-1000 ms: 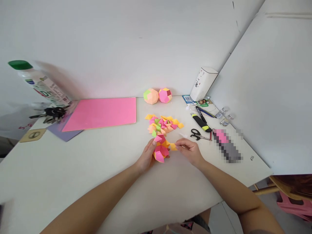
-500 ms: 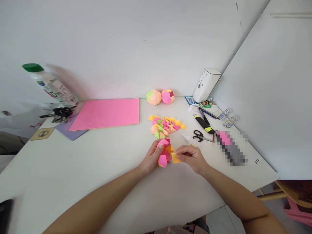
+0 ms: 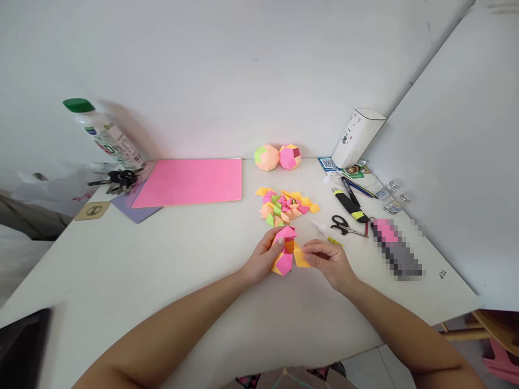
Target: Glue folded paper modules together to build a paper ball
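Note:
My left hand [image 3: 263, 259] is closed around a partly built paper ball [image 3: 284, 252] of pink and orange folded pieces, just above the white table [image 3: 170, 270]. My right hand [image 3: 329, 260] pinches a small orange folded paper piece [image 3: 300, 257] that touches the ball's right side. Just beyond the hands lies a pile of folded paper pieces [image 3: 286, 206] in pink, orange, yellow and green. Two finished paper balls [image 3: 278, 157] rest against the wall.
Pink paper sheets [image 3: 190, 181] lie on a purple sheet at the back left, beside keys [image 3: 115, 181] and a green-capped bottle [image 3: 106, 136]. To the right are a glue bottle [image 3: 327, 232], scissors [image 3: 347, 226], a black-yellow cutter [image 3: 351, 206], a white box [image 3: 357, 138] and small vials [image 3: 392, 194].
The orange piece in my right hand has moved in against the paper ball. The view has shifted, so everything sits a little further right.

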Available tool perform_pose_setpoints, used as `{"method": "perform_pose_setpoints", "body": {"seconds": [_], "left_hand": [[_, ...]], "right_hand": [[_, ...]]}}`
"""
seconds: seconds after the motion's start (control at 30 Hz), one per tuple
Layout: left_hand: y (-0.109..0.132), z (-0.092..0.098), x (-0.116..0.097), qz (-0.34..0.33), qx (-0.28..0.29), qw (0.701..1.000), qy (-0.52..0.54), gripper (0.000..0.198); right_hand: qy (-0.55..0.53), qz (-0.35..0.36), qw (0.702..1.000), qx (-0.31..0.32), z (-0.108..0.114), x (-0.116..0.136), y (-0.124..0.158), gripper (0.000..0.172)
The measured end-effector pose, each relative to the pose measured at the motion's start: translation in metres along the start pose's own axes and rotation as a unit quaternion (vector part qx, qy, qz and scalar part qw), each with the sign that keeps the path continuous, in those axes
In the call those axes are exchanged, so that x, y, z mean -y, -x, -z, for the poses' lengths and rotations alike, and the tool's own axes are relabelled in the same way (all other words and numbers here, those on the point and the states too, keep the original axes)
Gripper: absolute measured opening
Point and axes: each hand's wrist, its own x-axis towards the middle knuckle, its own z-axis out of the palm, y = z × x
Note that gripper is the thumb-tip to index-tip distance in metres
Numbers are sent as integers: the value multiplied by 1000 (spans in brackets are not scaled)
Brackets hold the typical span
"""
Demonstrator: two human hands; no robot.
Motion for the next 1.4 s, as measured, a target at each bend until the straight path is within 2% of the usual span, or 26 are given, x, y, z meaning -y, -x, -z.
{"method": "perform_pose_setpoints", "body": {"seconds": [0.43,0.63,1.0,1.4], "left_hand": [[1,0,-2,16,1,1000,-6,50],[1,0,-1,15,-9,1000,-13,47],[1,-3,-1,12,-16,1000,-11,48],[1,-3,-1,6,-38,998,-55,48]], "right_hand": [[-79,-90,993,12,-1,-7,-4,15],[-18,-26,999,23,0,-6,-2,8],[106,85,991,5,-2,4,6,9],[139,96,986,9,-6,5,7,10]]}}
